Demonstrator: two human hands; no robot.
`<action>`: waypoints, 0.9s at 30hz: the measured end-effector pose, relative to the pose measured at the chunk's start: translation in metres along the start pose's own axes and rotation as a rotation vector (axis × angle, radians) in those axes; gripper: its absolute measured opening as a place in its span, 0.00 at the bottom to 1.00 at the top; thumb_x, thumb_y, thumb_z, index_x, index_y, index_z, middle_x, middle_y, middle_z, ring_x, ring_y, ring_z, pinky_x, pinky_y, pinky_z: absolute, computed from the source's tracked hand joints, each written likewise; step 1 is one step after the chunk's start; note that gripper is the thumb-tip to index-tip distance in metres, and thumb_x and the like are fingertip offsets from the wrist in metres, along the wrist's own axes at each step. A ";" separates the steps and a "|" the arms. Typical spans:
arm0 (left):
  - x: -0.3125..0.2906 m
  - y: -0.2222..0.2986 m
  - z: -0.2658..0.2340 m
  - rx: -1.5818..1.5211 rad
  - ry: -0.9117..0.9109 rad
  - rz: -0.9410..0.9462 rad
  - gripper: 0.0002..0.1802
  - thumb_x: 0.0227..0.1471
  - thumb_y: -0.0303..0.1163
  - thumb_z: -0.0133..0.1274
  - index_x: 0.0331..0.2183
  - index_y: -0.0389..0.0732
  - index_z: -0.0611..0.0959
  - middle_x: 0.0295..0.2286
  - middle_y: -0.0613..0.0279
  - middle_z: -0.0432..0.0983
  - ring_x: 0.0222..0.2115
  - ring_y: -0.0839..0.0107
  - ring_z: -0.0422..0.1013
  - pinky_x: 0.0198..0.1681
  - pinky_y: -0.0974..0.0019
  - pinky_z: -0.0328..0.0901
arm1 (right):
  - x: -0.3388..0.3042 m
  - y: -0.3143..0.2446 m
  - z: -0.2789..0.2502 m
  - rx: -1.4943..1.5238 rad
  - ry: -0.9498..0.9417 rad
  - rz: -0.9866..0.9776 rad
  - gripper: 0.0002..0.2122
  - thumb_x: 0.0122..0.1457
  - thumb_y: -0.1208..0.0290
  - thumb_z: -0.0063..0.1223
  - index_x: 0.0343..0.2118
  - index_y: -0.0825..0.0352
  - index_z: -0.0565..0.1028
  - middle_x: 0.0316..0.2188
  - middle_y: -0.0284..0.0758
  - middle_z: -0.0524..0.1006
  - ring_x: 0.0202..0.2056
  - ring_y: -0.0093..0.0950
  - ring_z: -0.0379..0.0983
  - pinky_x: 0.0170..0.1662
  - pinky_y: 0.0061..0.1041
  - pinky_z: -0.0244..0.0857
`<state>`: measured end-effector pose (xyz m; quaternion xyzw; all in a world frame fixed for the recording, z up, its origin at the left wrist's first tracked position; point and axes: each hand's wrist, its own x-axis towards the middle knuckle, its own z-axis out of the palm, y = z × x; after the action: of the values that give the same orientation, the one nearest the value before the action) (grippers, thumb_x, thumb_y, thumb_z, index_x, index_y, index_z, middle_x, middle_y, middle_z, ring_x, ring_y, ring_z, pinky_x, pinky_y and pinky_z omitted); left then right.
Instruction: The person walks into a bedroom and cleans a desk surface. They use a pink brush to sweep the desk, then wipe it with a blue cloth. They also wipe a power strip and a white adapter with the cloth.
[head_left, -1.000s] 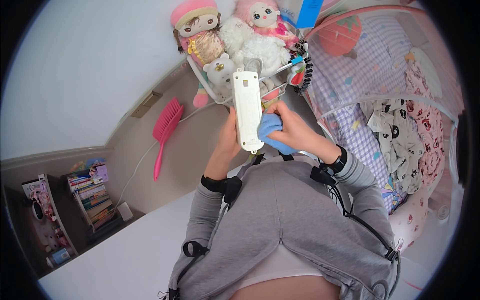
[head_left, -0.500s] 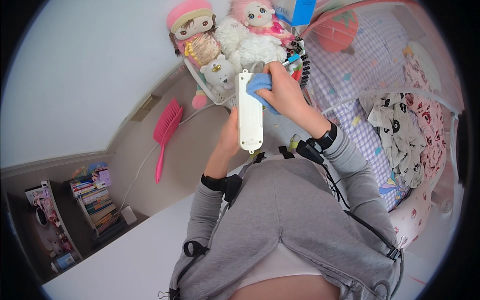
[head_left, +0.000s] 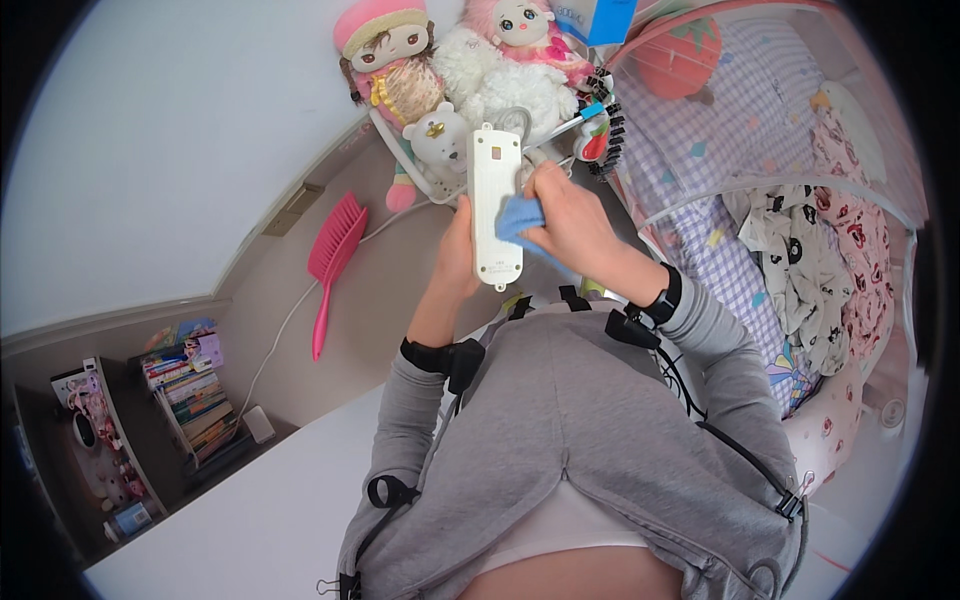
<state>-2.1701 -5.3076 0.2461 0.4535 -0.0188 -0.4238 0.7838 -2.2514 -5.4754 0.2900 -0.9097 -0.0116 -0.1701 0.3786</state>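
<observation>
A long white power strip [head_left: 490, 225] is held upright in front of me, its back with screws and small print facing me. My left hand [head_left: 459, 250] grips its left edge, fingers hidden behind it. In my right hand [head_left: 575, 222] a blue cloth [head_left: 519, 217] is pinched and pressed against the strip's right side, about halfway down. A grey cord [head_left: 524, 122] loops from behind the strip's top end.
Plush dolls [head_left: 390, 60] and a white bear figure [head_left: 437, 138] crowd the far side. A pink hairbrush [head_left: 335, 250] lies left. Books [head_left: 195, 405] fill a lower-left shelf. Right stands a netted bed [head_left: 700, 150] with crumpled clothes [head_left: 800, 270].
My right hand has moved the blue cloth from the power strip's upper part down to its middle. The strip has shifted slightly up and left.
</observation>
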 end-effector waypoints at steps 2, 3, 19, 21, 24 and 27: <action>-0.001 0.000 0.003 -0.034 -0.028 0.009 0.32 0.69 0.51 0.23 0.58 0.39 0.67 0.51 0.57 0.71 0.50 0.66 0.71 0.55 0.59 0.65 | -0.001 -0.005 0.000 -0.015 -0.046 -0.059 0.21 0.45 0.71 0.66 0.37 0.65 0.63 0.36 0.41 0.67 0.35 0.45 0.72 0.33 0.40 0.67; -0.001 -0.001 0.005 -0.022 -0.015 0.020 0.32 0.69 0.51 0.23 0.59 0.39 0.66 0.52 0.56 0.71 0.51 0.65 0.71 0.55 0.59 0.66 | -0.004 -0.009 0.001 -0.013 -0.057 -0.098 0.21 0.45 0.71 0.66 0.37 0.65 0.63 0.35 0.41 0.67 0.35 0.45 0.72 0.33 0.40 0.67; -0.005 -0.006 0.014 0.013 -0.008 0.063 0.33 0.68 0.51 0.23 0.59 0.38 0.65 0.54 0.52 0.69 0.53 0.61 0.69 0.57 0.56 0.65 | -0.029 -0.017 -0.010 0.035 -0.178 -0.031 0.21 0.45 0.72 0.65 0.37 0.64 0.63 0.36 0.40 0.68 0.35 0.45 0.72 0.34 0.40 0.66; -0.004 -0.007 0.016 0.020 0.043 0.066 0.33 0.68 0.51 0.24 0.59 0.37 0.66 0.54 0.52 0.69 0.53 0.61 0.69 0.57 0.56 0.64 | -0.027 -0.021 -0.003 0.026 -0.148 -0.066 0.21 0.46 0.72 0.65 0.37 0.64 0.63 0.36 0.40 0.68 0.36 0.45 0.72 0.34 0.40 0.66; -0.005 -0.006 0.016 0.038 0.112 0.062 0.33 0.68 0.51 0.24 0.59 0.36 0.66 0.54 0.52 0.69 0.53 0.61 0.69 0.57 0.56 0.64 | -0.025 -0.021 0.001 0.019 -0.125 -0.087 0.20 0.46 0.71 0.65 0.37 0.63 0.63 0.36 0.40 0.68 0.36 0.44 0.72 0.34 0.40 0.66; -0.007 -0.004 0.016 0.015 0.062 0.075 0.33 0.68 0.51 0.24 0.59 0.36 0.66 0.54 0.53 0.69 0.53 0.61 0.69 0.57 0.56 0.64 | -0.026 -0.016 -0.005 -0.004 -0.132 -0.058 0.20 0.47 0.70 0.65 0.37 0.63 0.63 0.36 0.39 0.68 0.35 0.44 0.73 0.35 0.40 0.66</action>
<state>-2.1837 -5.3147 0.2547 0.4713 -0.0147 -0.3799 0.7958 -2.2795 -5.4644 0.2956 -0.9189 -0.0628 -0.1207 0.3702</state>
